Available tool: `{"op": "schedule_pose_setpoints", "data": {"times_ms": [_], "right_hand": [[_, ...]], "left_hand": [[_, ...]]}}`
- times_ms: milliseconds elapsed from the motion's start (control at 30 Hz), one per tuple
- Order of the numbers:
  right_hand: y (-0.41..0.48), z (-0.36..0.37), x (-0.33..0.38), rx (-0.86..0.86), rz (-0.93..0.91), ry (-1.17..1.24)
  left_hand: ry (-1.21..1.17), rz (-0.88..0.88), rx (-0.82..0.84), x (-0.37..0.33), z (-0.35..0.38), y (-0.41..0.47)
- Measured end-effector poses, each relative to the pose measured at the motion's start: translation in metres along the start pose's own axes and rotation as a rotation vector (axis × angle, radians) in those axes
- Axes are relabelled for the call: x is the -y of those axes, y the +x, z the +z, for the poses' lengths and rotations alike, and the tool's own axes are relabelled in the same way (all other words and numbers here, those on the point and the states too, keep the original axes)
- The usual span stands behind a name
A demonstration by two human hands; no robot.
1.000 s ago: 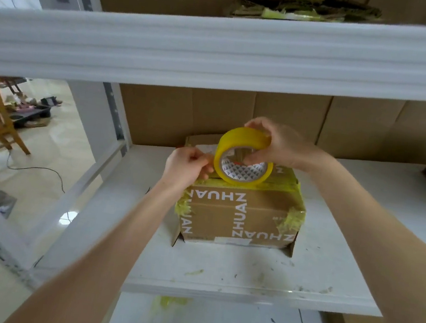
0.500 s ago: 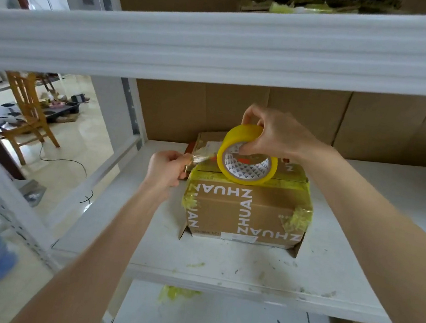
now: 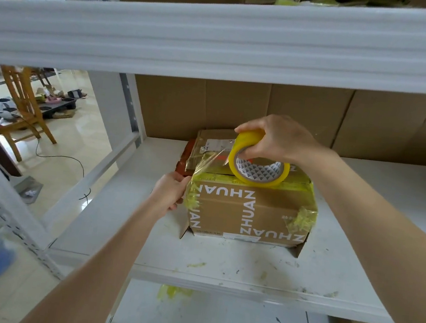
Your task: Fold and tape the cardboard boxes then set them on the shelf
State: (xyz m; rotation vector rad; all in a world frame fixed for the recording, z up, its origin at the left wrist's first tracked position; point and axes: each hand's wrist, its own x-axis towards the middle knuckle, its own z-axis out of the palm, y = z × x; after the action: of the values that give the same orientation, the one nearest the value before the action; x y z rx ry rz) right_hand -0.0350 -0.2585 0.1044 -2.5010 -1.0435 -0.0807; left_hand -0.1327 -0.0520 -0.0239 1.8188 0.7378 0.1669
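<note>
Box (image 3: 248, 214) on shelf (image 3: 220, 269); right hand (image 3: 276, 139) grips tape roll (image 3: 258, 167) atop box, left hand (image 3: 168, 196) pinches free strip (image 3: 206, 163) at box's left edge. We judge slack strip may wrinkle or stick askew

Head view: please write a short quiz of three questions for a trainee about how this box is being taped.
1. True or false: the right hand holds the yellow tape roll at the top of the cardboard box.
2. What does the left hand do? A) pinches the end of the tape strip at the box's left edge; B) lifts the box; C) hangs free at the person's side.
3. Fill in: the box stands on a white ____.
Key: 1 true; 2 A; 3 shelf.
</note>
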Motion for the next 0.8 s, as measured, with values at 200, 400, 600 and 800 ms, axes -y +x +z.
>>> {"op": "schedule_pose_setpoints", "data": {"times_ms": [200,400,600,800], "right_hand": [[0.0,0.005,0.005,-0.035,0.02,-0.059],[-0.005,0.003,0.005,-0.024,0.049,-0.053],[-0.005,0.003,0.007,-0.022,0.061,-0.06],[-0.005,0.006,0.004,-0.035,0.058,-0.074]], "left_hand": [[0.462,0.521,-0.317,0.0,-0.001,0.009],[-0.119,0.087,-0.064,0.007,0.0,-0.001],[0.24,0.504,-0.405,-0.017,-0.001,-0.014],[0.571,0.575,0.027,-0.023,0.031,-0.032]]}}
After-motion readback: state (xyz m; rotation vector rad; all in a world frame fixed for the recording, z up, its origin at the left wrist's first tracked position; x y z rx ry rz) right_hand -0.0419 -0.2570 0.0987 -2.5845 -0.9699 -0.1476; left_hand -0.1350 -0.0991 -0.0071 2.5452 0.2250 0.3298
